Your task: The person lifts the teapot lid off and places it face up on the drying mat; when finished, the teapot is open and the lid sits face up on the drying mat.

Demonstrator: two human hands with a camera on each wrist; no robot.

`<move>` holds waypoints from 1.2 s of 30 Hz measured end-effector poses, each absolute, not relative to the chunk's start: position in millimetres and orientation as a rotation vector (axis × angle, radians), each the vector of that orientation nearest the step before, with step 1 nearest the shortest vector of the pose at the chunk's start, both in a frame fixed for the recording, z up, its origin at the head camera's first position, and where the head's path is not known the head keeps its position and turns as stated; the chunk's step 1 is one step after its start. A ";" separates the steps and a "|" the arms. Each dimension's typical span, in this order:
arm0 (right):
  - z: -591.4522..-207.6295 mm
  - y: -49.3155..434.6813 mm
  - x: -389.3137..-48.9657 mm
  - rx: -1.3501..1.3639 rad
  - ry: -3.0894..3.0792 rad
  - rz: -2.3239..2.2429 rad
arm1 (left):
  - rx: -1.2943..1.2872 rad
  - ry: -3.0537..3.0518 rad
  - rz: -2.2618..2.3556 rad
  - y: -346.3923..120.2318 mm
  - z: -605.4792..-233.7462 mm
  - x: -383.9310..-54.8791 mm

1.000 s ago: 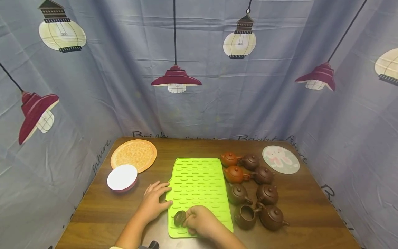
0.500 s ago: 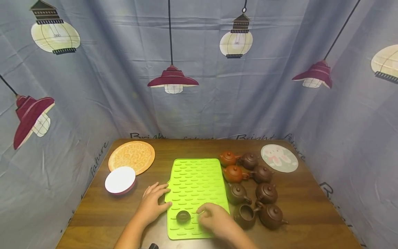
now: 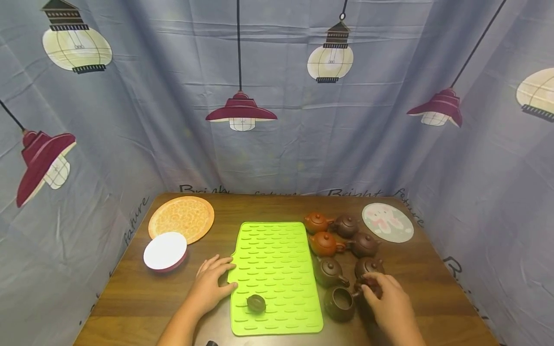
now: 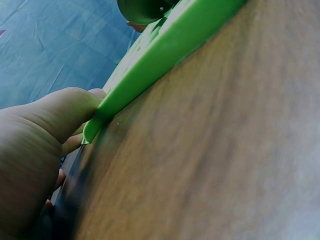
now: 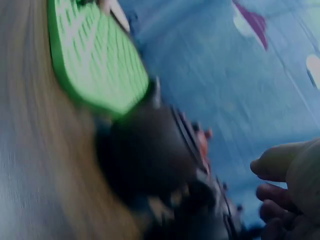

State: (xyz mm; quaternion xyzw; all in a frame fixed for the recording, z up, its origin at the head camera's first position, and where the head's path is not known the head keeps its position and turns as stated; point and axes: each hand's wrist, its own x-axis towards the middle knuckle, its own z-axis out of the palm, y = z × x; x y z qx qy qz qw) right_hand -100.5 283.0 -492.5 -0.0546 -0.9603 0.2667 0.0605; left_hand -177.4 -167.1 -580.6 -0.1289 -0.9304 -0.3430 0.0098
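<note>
On the lime green mat [image 3: 277,269] lies a small dark brown teapot lid [image 3: 256,304], near the front left corner. My left hand [image 3: 212,283] rests at the mat's left edge with fingers spread; its thumb [image 4: 67,112] touches the rim in the left wrist view. Over the nearest dark brown teapot [image 3: 375,288] at the front right hovers my right hand [image 3: 389,302], which partly hides it. Nothing shows between thumb and fingers in the blurred right wrist view. Left of that teapot stands a lidless brown pot [image 3: 339,305].
Several other teapots stand right of the mat, among them orange ones [image 3: 325,244] and brown ones [image 3: 330,272]. A white-topped bowl [image 3: 165,251] overlaps an orange round placemat [image 3: 182,218] at left. A rabbit-print round mat [image 3: 388,222] lies back right.
My right hand has let go of the lid on the mat and moved right to the front teapot. The lid now sits at a different tilt. My left hand stays put.
</note>
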 end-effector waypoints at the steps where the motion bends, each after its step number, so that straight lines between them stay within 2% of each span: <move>1: -494.6 291.4 -98.3 -0.178 -2.909 0.793 | -0.406 -2.906 -1.071 -167.0 -581.0 -177.2; 9: -503.4 326.8 -94.1 -0.296 -2.982 0.789 | -0.407 -2.903 -1.074 -166.3 -579.5 -176.4; 36: -498.4 334.2 -96.1 -0.227 -3.092 0.771 | -0.376 -2.906 -1.083 -167.1 -580.7 -177.1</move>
